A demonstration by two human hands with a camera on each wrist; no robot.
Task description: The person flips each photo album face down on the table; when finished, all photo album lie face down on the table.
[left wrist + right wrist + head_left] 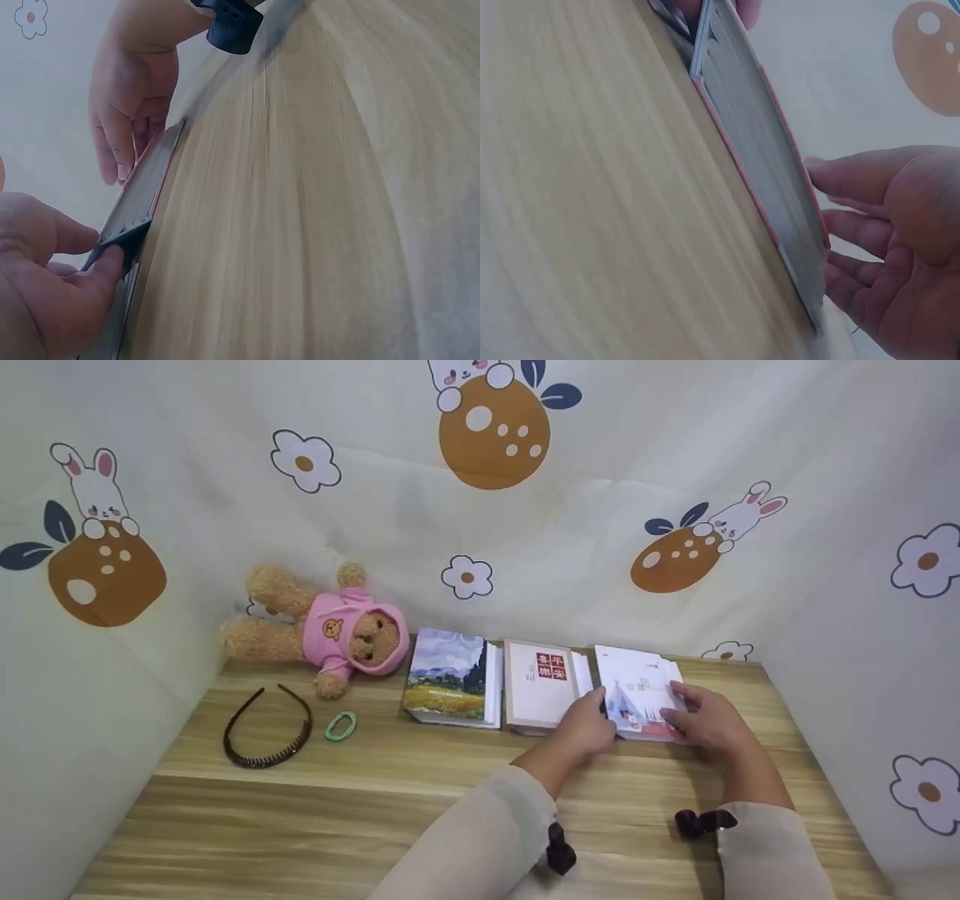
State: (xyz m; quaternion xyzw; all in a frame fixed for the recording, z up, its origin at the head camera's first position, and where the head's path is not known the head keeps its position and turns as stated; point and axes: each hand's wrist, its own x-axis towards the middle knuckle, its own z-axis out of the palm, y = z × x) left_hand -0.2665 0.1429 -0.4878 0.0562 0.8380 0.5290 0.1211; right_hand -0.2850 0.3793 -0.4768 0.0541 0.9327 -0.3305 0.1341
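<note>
In the head view, three thick photo albums stand in a row. The rightmost photo album (637, 697) has a white cover with a blue tent and a red lower edge. My left hand (587, 724) pinches its left edge near the front corner; in the left wrist view, thumb and finger close on the dark spine end. My right hand (705, 716) rests on the right part of its cover, fingers loosely extended in the right wrist view. Left of it lie a cream album (536, 690) with red square lettering and an album with a painted landscape (448, 679).
A teddy bear (326, 619) in a pink hoodie lies at the back left. A dark toothed headband (266, 750) and a green hair tie (341, 726) lie before it on the wooden table (315, 832). A printed cloth (375, 517) hangs behind.
</note>
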